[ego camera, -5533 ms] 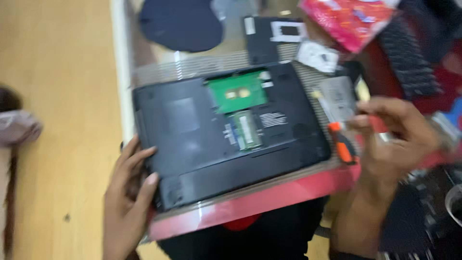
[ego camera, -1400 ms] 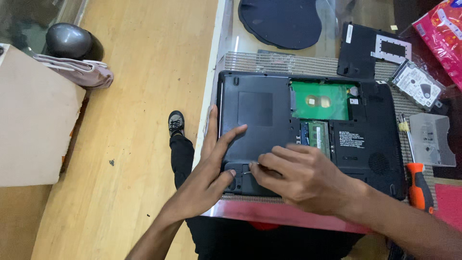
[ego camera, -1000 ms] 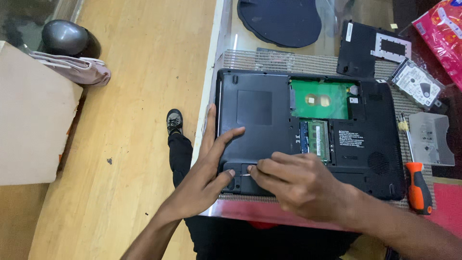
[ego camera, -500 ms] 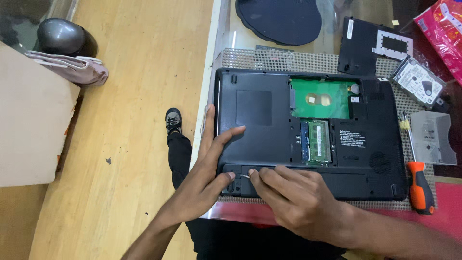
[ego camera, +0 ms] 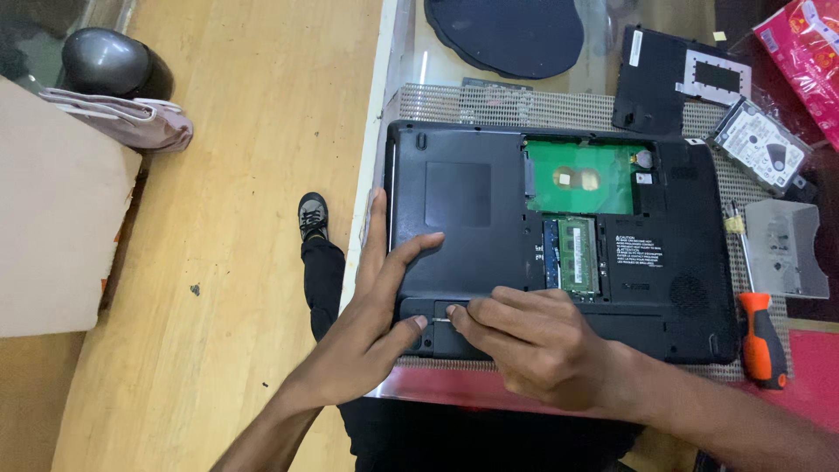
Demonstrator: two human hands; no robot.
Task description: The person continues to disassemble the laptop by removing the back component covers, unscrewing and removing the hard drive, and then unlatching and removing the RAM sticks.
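Wooden floor beside table; left hand and right hand press open-fingered on laptop.

An orange-handled screwdriver lies beside a hard drive.

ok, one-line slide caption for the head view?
Left hand and right hand press the near edge of an upturned black laptop, orange-handled screwdriver alongside.

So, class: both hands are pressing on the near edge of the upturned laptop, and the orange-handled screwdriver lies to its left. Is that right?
Not quite. The head view shows the left hand and right hand at the near edge of the upturned laptop, but the orange-handled screwdriver lies to its right, not its left.
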